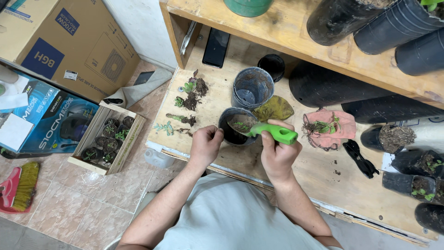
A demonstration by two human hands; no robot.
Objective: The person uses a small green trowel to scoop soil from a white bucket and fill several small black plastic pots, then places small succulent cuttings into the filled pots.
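Note:
My right hand (276, 153) grips a small trowel with a bright green handle (275, 132); its blade reaches into a black plastic pot (231, 134) on the wooden bench (319, 180). Fingers of my left hand (206, 143) pinch the pot's left rim. A little green sprout shows inside the pot beside the blade. An empty grey-blue pot (252, 88) stands just behind it. Several small succulent cuttings (184, 104) with soil on their roots lie in a row to the left.
A pink cloth with rooted plants (329, 127), a yellow-brown glove (274, 109), black shears (360, 159) and potted seedlings (416, 171) sit right. Above is a shelf with black pots (370, 21). On the floor: a wooden crate of small pots (107, 138), cardboard boxes (69, 41), a brush (21, 185).

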